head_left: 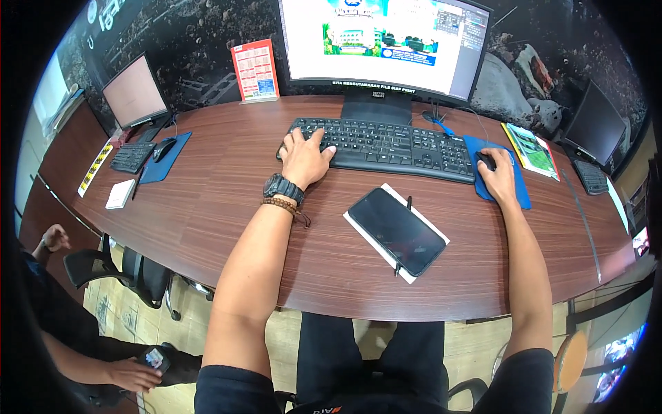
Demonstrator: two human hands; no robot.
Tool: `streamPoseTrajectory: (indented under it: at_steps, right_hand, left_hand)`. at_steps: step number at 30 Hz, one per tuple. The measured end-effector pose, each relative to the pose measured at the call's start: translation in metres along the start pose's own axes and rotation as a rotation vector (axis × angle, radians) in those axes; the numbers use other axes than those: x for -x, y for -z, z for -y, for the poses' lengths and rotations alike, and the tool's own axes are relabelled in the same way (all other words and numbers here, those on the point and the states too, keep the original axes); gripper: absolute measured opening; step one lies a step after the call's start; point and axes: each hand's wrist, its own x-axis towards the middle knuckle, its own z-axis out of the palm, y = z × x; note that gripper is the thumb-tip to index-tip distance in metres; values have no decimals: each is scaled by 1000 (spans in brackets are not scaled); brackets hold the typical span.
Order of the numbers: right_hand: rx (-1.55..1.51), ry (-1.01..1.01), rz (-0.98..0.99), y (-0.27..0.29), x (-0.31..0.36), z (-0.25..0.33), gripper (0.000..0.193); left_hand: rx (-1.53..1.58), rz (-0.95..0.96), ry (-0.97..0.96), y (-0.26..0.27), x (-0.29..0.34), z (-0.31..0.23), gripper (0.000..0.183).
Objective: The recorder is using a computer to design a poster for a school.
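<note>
My left hand (305, 159) lies over the left end of a black keyboard (393, 146), fingers spread on the keys. A black watch (281, 186) and a beaded bracelet (279, 202) circle that wrist. At the keyboard's right end, my right hand (501, 178) is curled over a black computer mouse (485, 163), partly hiding it. The mouse rests on a blue mouse pad (520, 195). Between my forearms, a black smartphone (396, 231) lies at a slant on white paper (407, 277), with a dark pen (398, 270) partly hidden beneath it.
Behind the keyboard stands a large lit monitor (303, 58), beside a red-and-white desk calendar (256, 72). Another monitor (136, 91) and keyboard (132, 158) occupy the left; a dark monitor (597, 124) is at right. At lower left, another person's hand (134, 376) holds a phone (155, 359) near an office chair (148, 272).
</note>
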Motion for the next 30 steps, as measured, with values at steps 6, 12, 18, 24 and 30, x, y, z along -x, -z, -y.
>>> streamPoseTrajectory:
  at_steps: [6,12,18,24,30]
  right_hand:
    - [5,5,-8,4,0,1,32]
    - [16,1,-30,-1,0,0,31]
    - [32,-28,-27,1,0,0,32]
    - [19,-3,-12,0,0,-1,32]
    - [26,-4,-12,1,0,-2,32]
  left_hand:
    - [-12,247,-101,8,4,-14,54]
    - [-33,247,-129,6,4,-9,57]
    - [-51,269,-95,8,2,-18,58]
    - [65,-5,-38,3,-4,-2,52]
    - [27,-23,14,4,-2,-4,56]
